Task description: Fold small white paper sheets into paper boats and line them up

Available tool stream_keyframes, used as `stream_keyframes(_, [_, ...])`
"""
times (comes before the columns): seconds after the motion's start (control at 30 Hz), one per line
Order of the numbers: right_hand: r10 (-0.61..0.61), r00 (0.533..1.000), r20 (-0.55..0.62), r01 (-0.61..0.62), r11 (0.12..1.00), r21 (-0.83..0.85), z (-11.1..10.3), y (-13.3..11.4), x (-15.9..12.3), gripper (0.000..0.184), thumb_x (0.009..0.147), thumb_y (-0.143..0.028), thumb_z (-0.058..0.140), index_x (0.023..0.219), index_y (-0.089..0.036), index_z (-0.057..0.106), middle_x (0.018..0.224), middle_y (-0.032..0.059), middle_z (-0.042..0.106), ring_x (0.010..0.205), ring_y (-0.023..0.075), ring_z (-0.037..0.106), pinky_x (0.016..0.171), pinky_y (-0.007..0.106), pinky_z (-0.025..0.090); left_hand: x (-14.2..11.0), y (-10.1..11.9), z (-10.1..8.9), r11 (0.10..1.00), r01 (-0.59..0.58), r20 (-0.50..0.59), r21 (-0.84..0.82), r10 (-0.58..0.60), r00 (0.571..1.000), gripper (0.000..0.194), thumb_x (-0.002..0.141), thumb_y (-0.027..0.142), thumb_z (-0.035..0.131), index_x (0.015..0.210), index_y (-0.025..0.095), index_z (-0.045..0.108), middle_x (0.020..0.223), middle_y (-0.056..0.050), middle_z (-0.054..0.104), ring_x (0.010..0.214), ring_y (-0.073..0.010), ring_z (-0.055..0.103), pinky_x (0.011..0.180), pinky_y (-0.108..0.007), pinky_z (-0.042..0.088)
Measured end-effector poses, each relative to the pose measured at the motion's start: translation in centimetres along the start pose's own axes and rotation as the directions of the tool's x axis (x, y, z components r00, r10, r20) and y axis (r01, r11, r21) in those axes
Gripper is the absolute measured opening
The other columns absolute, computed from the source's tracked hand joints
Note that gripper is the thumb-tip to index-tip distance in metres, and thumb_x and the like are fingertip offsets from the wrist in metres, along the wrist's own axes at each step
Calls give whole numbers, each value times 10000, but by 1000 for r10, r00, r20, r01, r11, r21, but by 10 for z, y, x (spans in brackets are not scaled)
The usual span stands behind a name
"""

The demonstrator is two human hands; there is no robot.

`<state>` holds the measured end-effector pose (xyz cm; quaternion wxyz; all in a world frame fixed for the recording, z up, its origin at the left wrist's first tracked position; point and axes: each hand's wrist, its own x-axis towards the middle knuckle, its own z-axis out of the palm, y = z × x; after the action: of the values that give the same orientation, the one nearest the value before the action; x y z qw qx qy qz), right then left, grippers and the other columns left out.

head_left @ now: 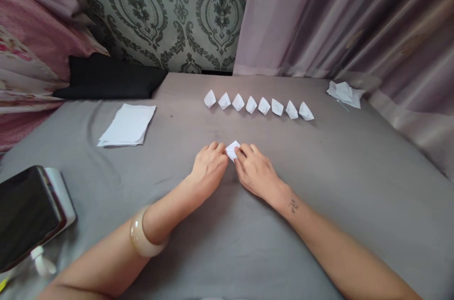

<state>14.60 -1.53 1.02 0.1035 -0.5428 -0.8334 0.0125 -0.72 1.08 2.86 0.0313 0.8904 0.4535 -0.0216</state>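
Observation:
Between my two hands is a small folded piece of white paper [232,149], diamond-shaped, with a crease across it. My left hand [211,163] pinches its left corner, the fingers curled and the thumb mostly hidden. On the other side my right hand [257,170] grips the right edge between thumb and fingers. Both hands rest low over the grey sheet. Beyond them stands a row of several small folded paper boats [251,105], white and pointed, set side by side.
A stack of white paper sheets [127,125] lies at the left, with a folded black cloth [113,78] behind it. Paper scraps [344,94] sit at the far right near the curtain [301,16]. A dark-screened device [28,215] with a white plug [43,262] is at the near left.

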Motion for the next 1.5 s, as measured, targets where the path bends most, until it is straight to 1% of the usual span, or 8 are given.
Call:
stream_keyframes(0.17, [-57, 998, -12, 57, 997, -59, -3, 4, 7, 260, 925, -188, 360, 938, -146, 616, 924, 110, 589, 865, 232, 509, 676, 348, 411, 2, -17, 3, 987, 61, -16, -152, -64, 998, 280, 778, 35, 426, 821, 155, 674, 895, -99, 634, 836, -227, 578, 645, -300, 427])
stream_keyframes(0.37, [-41, 998, -40, 37, 995, -94, -1, 1, 5, 252, 913, -182, 382, 922, -134, 629, 909, 92, 591, 857, 214, 509, 650, 336, 384, 12, -40, 19, 823, 127, -133, -554, -238, 962, 345, 760, 42, 386, 757, 181, 701, 874, -45, 675, 741, -160, 598, 689, -264, 441])
stream_keyframes(0.67, [76, 989, -126, -54, 984, 171, 11, 19, 19, 342, 903, -230, 468, 606, -181, 628, 809, 40, 592, 767, 144, 536, 632, 271, 360, 18, -26, 37, 824, 88, -242, -560, -265, 934, 121, 806, 243, 581, 789, 168, 674, 799, -58, 618, 784, -193, 555, 728, -305, 430])
stream_keyframes(0.87, [217, 976, -26, -169, 822, 543, 20, 40, 29, 70, 784, -231, 631, 757, -203, 689, 791, -5, 592, 667, 104, 557, 662, 245, 421, 22, -27, 35, 797, 110, -200, -594, -279, 939, 67, 789, 217, 610, 775, 171, 656, 779, -43, 605, 760, -178, 540, 728, -306, 419])
stream_keyframes(1.03, [179, 981, 70, -188, 804, 564, 20, 46, 32, 425, 809, -232, 590, 1234, -221, 568, 1131, 69, 528, 756, 112, 582, 799, 299, 458, 23, -28, 34, 775, 99, -191, -624, -274, 943, 51, 779, 193, 614, 761, 169, 655, 760, -34, 613, 736, -169, 538, 720, -302, 414])
stream_keyframes(1.3, [106, 991, 84, -135, 833, 537, 15, 46, 31, 272, 818, -226, 549, 1089, -219, 576, 1093, 57, 523, 782, 128, 540, 794, 308, 439, 22, -29, 33, 713, 94, -176, -695, -295, 939, 58, 757, 188, 608, 749, 165, 661, 756, -36, 638, 744, -167, 546, 710, -292, 413])
stream_keyframes(1.4, [202, 973, 107, -225, 759, 611, 15, 45, 31, 168, 770, -250, 600, 932, -214, 582, 841, -2, 577, 659, 119, 515, 682, 287, 432, 22, -29, 30, 626, 125, -131, -770, -347, 929, 80, 758, 200, 589, 757, 164, 660, 722, -25, 639, 699, -155, 550, 672, -276, 414])
stream_keyframes(1.5, [309, 931, 192, -327, 478, 815, 13, 43, 31, 205, 739, -296, 647, 908, -203, 576, 713, -29, 590, 583, 108, 518, 577, 256, 420, 24, -28, 27, 418, 141, -77, -897, -463, 883, 162, 782, 287, 582, 835, 156, 660, 726, -24, 646, 669, -145, 560, 629, -258, 416])
